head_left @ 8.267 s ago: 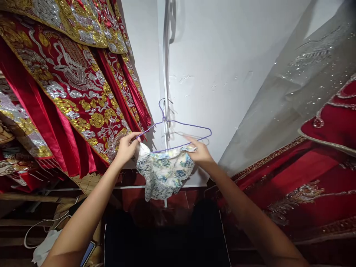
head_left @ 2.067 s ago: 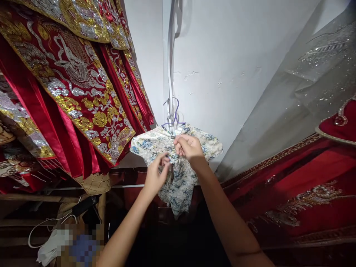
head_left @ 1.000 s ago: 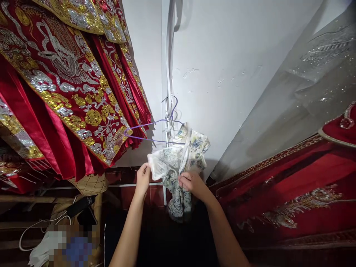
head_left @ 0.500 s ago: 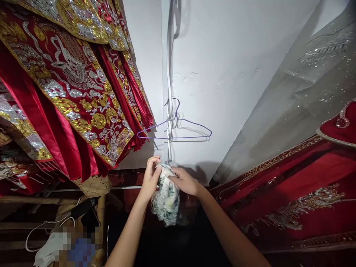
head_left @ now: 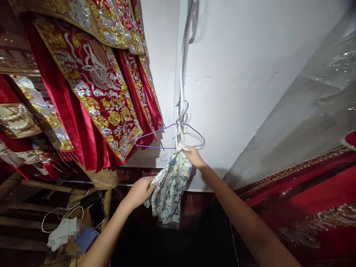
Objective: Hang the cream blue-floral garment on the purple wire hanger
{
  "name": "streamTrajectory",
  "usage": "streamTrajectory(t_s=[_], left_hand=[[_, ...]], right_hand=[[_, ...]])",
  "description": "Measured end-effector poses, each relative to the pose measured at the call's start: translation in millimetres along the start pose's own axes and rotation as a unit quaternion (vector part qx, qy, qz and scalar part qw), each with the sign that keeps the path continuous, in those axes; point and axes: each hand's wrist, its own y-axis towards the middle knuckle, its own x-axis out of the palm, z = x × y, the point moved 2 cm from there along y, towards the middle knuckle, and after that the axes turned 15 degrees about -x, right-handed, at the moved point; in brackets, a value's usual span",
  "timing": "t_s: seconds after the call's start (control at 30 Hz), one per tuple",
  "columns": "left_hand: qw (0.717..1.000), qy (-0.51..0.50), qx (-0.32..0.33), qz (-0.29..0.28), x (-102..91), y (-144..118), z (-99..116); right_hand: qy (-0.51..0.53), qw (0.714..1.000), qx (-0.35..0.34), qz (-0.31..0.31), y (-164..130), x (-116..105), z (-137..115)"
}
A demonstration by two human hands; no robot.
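Observation:
A light cloth garment [head_left: 171, 189] with a green, blue and yellow floral print hangs gathered between my hands. High on it, my right hand [head_left: 194, 156] pinches the upper edge, just below the bottom bar of a purple wire hanger [head_left: 155, 134]. Lower down on the left, my left hand [head_left: 143, 191] is closed on the garment's side edge. The hanger hooks onto a white strap or cord [head_left: 182, 70] that runs down the wall. The cloth's top overlaps the hanger's lower bar in view; whether they touch I cannot tell.
Red costumes with gold and silver embroidery [head_left: 97, 74] hang at left. Below them, a wooden bench [head_left: 50, 185] holds a phone [head_left: 97, 214], a white cable and a white cloth. On the right are a sheer sparkly cloth [head_left: 294, 122] and red beaded fabric [head_left: 306, 196].
My right hand has risen toward the hanger, lifting the garment's upper edge. My left hand has moved lower and left, so the bunched cloth now hangs stretched out longer. The view has shifted slightly.

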Motion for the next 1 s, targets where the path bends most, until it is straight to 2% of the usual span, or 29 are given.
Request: streamTrajectory(t_s=[0.1,0.17,0.3,0.37,0.43,0.53,0.63,0.7,0.73,0.8,0.9,1.0], left_hand=[[0.995,0.099,0.005,-0.001,-20.5,5,-11],[0.991,0.13,0.011,0.005,-35.5,12,-12],[0.987,0.127,0.048,0.087,-71.0,33,12],[0.981,0.127,0.068,0.131,-87.4,44,27],[0.976,0.136,0.075,0.15,-98.6,53,37],[0.977,0.159,0.055,0.132,-102.7,66,36],[0.984,0.167,0.03,0.047,-94.9,76,21],[0.986,0.165,0.03,0.023,-91.8,80,13],[0.985,0.164,0.033,0.035,-92.8,81,11],[0.982,0.159,0.045,0.096,-100.0,81,14],[0.967,0.142,0.105,0.184,-113.1,75,35],[0.957,0.113,0.189,0.188,-114.5,72,64]], right_hand=[[-0.016,1.0,0.007,-0.003,-22,-21,-2],[-0.029,0.999,0.01,-0.015,-34,-39,-11],[-0.061,0.998,0.009,0.005,-48,-65,-36],[-0.076,0.997,0.009,0.02,-51,-72,-46],[-0.082,0.996,0.016,0.02,-54,-74,-53],[-0.09,0.995,0.031,0.012,-60,-74,-55],[-0.099,0.995,0.025,0.016,-64,-71,-52],[-0.093,0.995,0.014,0.011,-64,-68,-49],[-0.089,0.996,0.009,0.007,-64,-67,-49],[-0.085,0.996,0.001,0.006,-63,-65,-49],[-0.093,0.996,-0.012,0.008,-63,-62,-53],[-0.053,0.997,-0.041,-0.031,-65,-51,-63]])
